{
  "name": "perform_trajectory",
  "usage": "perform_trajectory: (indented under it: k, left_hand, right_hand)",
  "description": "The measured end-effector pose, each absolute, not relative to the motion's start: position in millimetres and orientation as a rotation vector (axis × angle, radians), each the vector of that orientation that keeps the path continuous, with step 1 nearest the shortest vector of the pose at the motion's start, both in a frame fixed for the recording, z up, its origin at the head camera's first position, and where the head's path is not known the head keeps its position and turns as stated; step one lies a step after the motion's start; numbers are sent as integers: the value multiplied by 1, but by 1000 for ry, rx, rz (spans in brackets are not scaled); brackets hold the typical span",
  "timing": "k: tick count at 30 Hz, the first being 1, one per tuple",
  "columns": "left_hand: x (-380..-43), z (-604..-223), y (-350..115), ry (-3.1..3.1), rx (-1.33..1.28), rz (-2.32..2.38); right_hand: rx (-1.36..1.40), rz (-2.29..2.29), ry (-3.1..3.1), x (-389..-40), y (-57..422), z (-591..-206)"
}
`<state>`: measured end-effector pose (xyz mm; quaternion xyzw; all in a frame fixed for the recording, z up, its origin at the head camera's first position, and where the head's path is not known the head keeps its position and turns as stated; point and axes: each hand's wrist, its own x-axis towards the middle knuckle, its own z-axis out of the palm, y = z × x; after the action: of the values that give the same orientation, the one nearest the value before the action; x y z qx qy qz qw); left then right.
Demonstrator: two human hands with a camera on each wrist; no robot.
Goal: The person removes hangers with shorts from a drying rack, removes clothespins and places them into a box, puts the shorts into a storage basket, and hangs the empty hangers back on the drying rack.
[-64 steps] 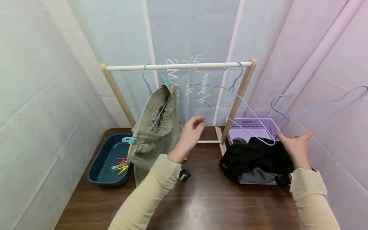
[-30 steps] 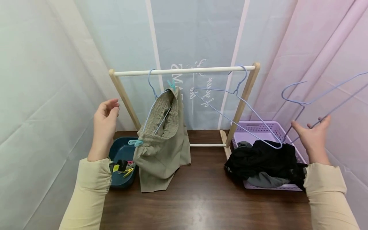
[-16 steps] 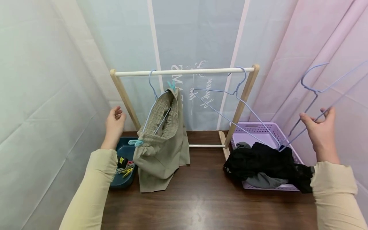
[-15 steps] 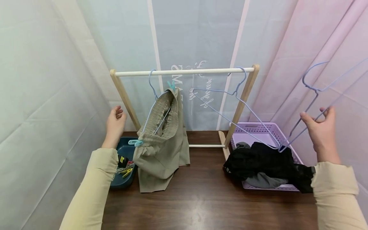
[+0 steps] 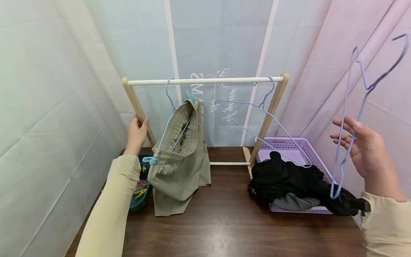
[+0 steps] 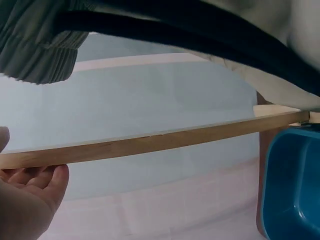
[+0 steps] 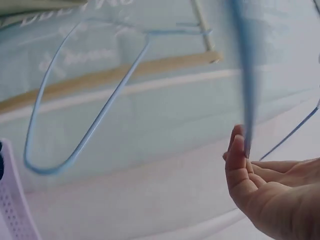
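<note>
My left hand [image 5: 137,132] grips the wooden left post [image 5: 135,101] of a small clothes rack. In the left wrist view, the fingers curl under that post [image 6: 130,147]. At the right, my right hand [image 5: 369,150] holds a blue wire hanger [image 5: 371,86] between its fingers, hook up, seen nearly edge-on. Khaki elastic-waist shorts [image 5: 173,185] hang on a blue hanger from the white rail [image 5: 215,81], fixed by teal clothespins [image 5: 151,160]. Another hanger [image 5: 262,105], bare, hangs near the rail's right end. In the right wrist view, the held hanger [image 7: 245,80] is blurred.
A dark blue tub [image 5: 137,205] with several clothespins [image 5: 140,193] stands on the left, partly behind my sleeve and the shorts. On the right, a purple basket [image 5: 282,140] carries black and grey clothes [image 5: 285,182]. Fabric walls enclose the brown table [image 5: 224,228].
My left hand has moved from above the table's middle to the left post and now grips it. The right hand has turned its hanger from sideways to upright, farther right and higher.
</note>
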<state>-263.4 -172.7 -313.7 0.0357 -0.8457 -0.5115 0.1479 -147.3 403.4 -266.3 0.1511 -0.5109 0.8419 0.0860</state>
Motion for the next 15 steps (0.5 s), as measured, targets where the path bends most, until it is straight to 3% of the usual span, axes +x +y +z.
perform_trajectory:
  k: [5, 15]
  left_hand:
    - [-269, -315, -171, -2445, 116, -1441]
    - [-272, -318, -175, -2577, 123, -1282]
  right_hand:
    - [565, 2426, -1635, -142, 404, -268]
    - [1340, 2532, -1520, -134, 377, -264]
